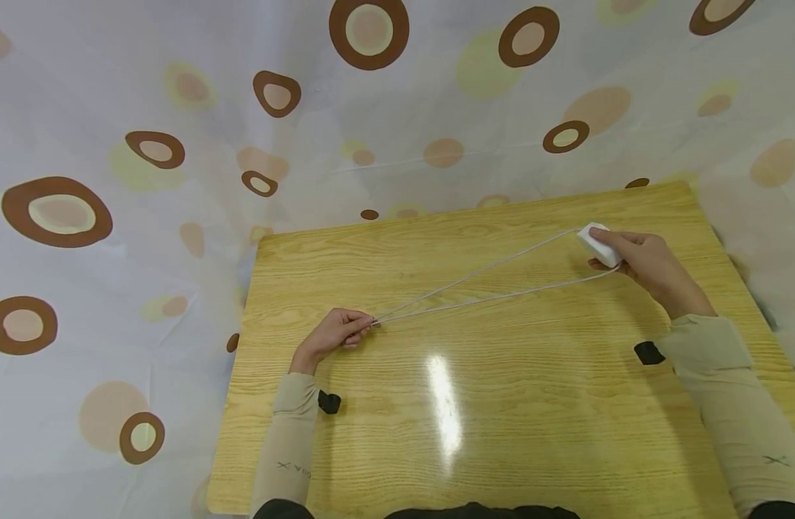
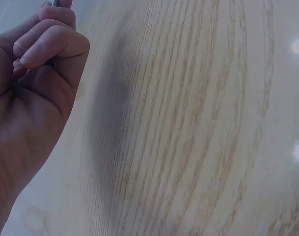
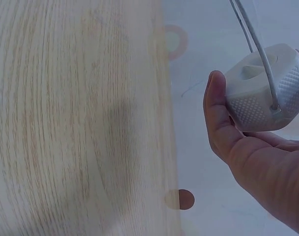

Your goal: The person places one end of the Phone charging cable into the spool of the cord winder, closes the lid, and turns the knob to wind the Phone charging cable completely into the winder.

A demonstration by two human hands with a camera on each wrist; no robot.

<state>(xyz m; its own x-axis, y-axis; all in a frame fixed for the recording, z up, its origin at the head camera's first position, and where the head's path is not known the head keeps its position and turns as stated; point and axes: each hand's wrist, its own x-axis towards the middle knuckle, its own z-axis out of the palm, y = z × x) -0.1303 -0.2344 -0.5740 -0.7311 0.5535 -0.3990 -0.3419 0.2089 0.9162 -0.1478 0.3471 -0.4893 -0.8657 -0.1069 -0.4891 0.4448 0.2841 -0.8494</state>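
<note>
My right hand [image 1: 653, 265] grips a small white block [image 1: 594, 243] over the right side of the table, thumb on top. In the right wrist view the block [image 3: 247, 105] has chamfered corners, dimpled sides and a round recess on one face. A thin white cord [image 1: 501, 296] leaves it as two strands from different sides. Both strands stretch leftward and meet at the fingertips of my left hand [image 1: 332, 335], which pinches them above the table's left part. The left wrist view shows that hand [image 2: 46, 64] with curled fingers; the cord ends are hidden in the pinch.
Beneath both hands lies a glossy wood-grain table [image 1: 501, 404] with a bright light reflection. Behind and left of it hangs a white sheet [image 1: 209, 274] with brown and yellow spots. Black pieces [image 1: 649, 353] show beside each forearm.
</note>
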